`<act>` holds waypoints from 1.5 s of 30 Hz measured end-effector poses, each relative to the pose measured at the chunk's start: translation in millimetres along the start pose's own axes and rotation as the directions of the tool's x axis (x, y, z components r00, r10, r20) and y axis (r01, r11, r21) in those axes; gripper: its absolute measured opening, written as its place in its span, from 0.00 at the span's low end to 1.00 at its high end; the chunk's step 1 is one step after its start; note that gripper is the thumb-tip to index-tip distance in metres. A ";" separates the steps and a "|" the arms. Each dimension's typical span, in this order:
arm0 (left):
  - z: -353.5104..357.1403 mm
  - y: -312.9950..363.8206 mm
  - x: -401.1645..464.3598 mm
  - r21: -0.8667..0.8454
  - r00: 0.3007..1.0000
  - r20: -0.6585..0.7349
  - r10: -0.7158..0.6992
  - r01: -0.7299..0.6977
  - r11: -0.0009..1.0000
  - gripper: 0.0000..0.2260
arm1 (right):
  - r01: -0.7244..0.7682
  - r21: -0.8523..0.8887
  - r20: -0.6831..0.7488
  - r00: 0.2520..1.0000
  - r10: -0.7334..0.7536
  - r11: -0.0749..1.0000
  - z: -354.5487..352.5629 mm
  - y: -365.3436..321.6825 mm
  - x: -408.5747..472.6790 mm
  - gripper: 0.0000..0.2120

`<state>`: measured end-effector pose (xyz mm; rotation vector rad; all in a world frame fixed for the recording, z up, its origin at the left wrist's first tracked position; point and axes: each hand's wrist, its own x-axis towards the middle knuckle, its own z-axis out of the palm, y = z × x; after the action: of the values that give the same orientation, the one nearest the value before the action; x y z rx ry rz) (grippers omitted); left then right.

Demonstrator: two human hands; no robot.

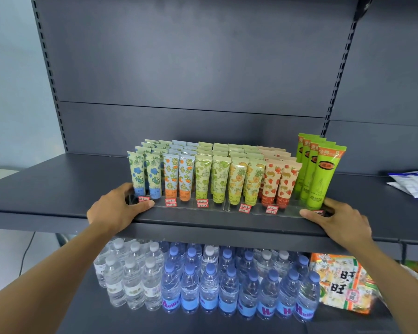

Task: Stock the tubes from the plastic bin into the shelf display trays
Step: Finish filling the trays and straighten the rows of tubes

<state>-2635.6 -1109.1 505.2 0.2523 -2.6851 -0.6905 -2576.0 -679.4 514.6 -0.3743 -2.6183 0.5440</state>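
At tray (227, 206) ends, both hands' curled grip.

Tubes (212, 174) in fruit prints – blue, orange, green, yellow, red – beside plain lime-green tubes (320, 172) on a dark grey shelf (46, 184)

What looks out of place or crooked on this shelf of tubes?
The tall bright green tubes at the right end tower over the patterned tubes and lean left. Loose blue-white packets lie flat at the far right. Otherwise the rows stand tidy, with the left hand and right hand gripping the clear tray.
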 end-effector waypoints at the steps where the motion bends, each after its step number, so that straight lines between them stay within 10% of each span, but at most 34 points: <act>1: -0.2 0.3 -0.2 0.002 1.000 0.000 0.000 0.000 1.000 0.27 | 0.000 -0.004 -0.002 1.000 0.000 1.000 -0.3 -0.4 -0.4 0.23; 20: -9.4 3.8 -8.3 -0.021 0.999 0.041 0.018 -0.017 1.000 0.28 | -0.019 -0.009 0.033 0.999 0.020 1.000 -3.1 -9.5 -11.2 0.38; 27: -21.4 0.9 -12.1 -0.313 0.996 0.027 0.086 -0.073 0.947 0.32 | 0.244 0.135 -0.536 0.833 -0.136 0.960 -27.8 -70.4 -38.1 0.17; 33: -35.9 3.8 -0.6 -0.273 0.988 -0.002 0.151 -0.146 0.951 0.33 | 0.575 -0.179 -0.202 0.772 -0.602 0.798 -34.7 -165.3 -1.2 0.23; 45: -32.1 -2.1 -1.6 -0.186 0.982 0.051 0.184 -0.171 0.968 0.37 | 0.616 -0.356 0.183 0.783 -0.594 0.703 -8.1 -209.9 29.3 0.24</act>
<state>-2621.7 -1124.3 530.0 -0.0597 -2.6447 -0.8928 -2633.2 -852.8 622.4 0.4068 -2.6724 -0.2175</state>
